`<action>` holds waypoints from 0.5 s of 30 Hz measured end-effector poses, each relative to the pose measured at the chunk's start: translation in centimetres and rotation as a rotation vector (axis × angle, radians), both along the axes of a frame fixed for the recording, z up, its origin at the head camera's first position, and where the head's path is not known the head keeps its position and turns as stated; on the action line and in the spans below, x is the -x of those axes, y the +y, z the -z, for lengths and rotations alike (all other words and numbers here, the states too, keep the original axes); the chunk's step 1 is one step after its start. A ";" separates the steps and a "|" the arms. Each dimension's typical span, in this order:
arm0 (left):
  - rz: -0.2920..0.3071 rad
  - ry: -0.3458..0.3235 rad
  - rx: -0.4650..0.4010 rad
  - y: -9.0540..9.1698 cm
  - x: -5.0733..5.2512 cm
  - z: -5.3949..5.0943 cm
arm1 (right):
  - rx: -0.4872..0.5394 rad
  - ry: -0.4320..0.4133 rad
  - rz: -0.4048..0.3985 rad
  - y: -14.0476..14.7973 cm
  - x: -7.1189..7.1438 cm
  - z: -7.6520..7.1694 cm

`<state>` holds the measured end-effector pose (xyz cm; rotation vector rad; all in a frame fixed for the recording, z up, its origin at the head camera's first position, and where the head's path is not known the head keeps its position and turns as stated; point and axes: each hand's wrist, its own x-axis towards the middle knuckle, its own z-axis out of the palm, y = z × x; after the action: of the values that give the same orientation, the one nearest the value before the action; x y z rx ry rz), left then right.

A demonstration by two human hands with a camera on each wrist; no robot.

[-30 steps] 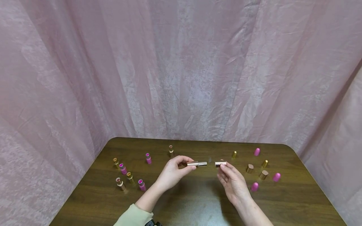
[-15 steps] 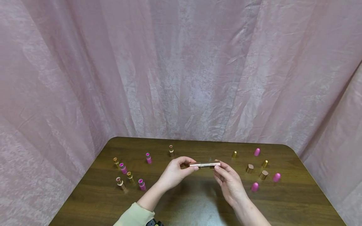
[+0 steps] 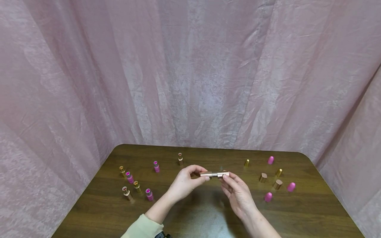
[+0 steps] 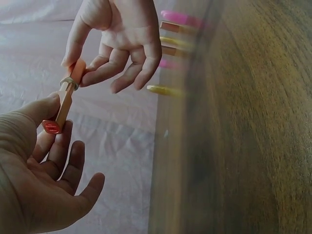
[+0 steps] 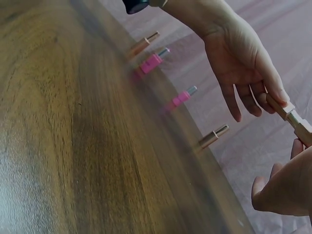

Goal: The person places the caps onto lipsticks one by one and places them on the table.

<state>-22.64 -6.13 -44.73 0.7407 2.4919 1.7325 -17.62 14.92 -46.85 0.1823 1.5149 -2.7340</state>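
Note:
Above the middle of the table, my left hand [image 3: 183, 183] pinches the rose-gold base of a lipstick tube [image 3: 205, 174] between thumb and fingers. My right hand [image 3: 239, 195] pinches a matching rose-gold lipstick cap [image 3: 224, 174], which sits partway over the tube's silver inner sleeve [image 5: 292, 116]. A short band of that sleeve shows between cap and base. Both pieces lie in one line, roughly level in the head view. In the left wrist view a red label [image 4: 51, 127] marks the base's end. The other fingers of both hands are loosely bent.
Several uncapped tubes stand on the left of the brown table [image 3: 196, 218], among them a pink one [image 3: 149, 195], a gold one [image 3: 137, 187] and a rose-gold one [image 3: 180, 159]. Several caps stand at right, including a pink cap [image 3: 268, 197], gold cap [image 3: 278, 172] and rose-gold cap [image 3: 277, 184].
My right hand has moved left, bringing the cap from apart to partway over the tube's sleeve. The left hand has shifted slightly right. Things on the table have stayed put.

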 end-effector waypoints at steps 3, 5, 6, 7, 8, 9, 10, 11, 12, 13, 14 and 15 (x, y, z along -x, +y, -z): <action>0.002 -0.005 -0.005 0.0 0.0 0.0 | 0.011 -0.014 0.004 -0.3 0.0 0.0; 0.003 -0.008 -0.008 0.1 -0.1 0.1 | 0.019 -0.024 0.005 -0.4 0.0 0.0; 0.004 -0.011 -0.010 0.1 -0.1 0.1 | 0.023 -0.029 0.003 -0.5 0.0 -0.1; 0.006 -0.013 -0.014 0.1 -0.1 0.2 | 0.027 -0.033 0.002 -0.6 0.0 0.0; 0.007 -0.015 -0.015 0.2 -0.1 0.2 | 0.033 -0.038 -0.001 -0.7 0.0 -0.1; 0.009 -0.016 -0.018 0.2 -0.1 0.2 | 0.036 -0.041 -0.003 -0.7 0.0 0.0; 0.010 -0.016 -0.019 0.2 -0.1 0.3 | 0.038 -0.044 -0.005 -0.8 0.0 0.0; 0.012 -0.014 -0.019 0.2 -0.1 0.3 | 0.039 -0.045 -0.007 -0.8 0.0 0.0; 0.013 -0.012 -0.019 0.2 -0.1 0.3 | 0.041 -0.048 -0.008 -0.9 0.0 0.0; 0.013 -0.010 -0.019 0.2 -0.1 0.4 | 0.042 -0.050 -0.008 -0.9 0.0 0.0; 0.013 -0.009 -0.018 0.3 -0.1 0.4 | 0.042 -0.051 -0.006 -1.0 0.0 0.0; 0.014 -0.008 -0.017 0.3 -0.2 0.4 | 0.042 -0.053 -0.005 -1.0 0.0 0.1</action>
<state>-22.49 -5.87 -45.12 0.7487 2.4635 1.7507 -17.62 13.88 -46.91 0.2486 1.4423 -2.7310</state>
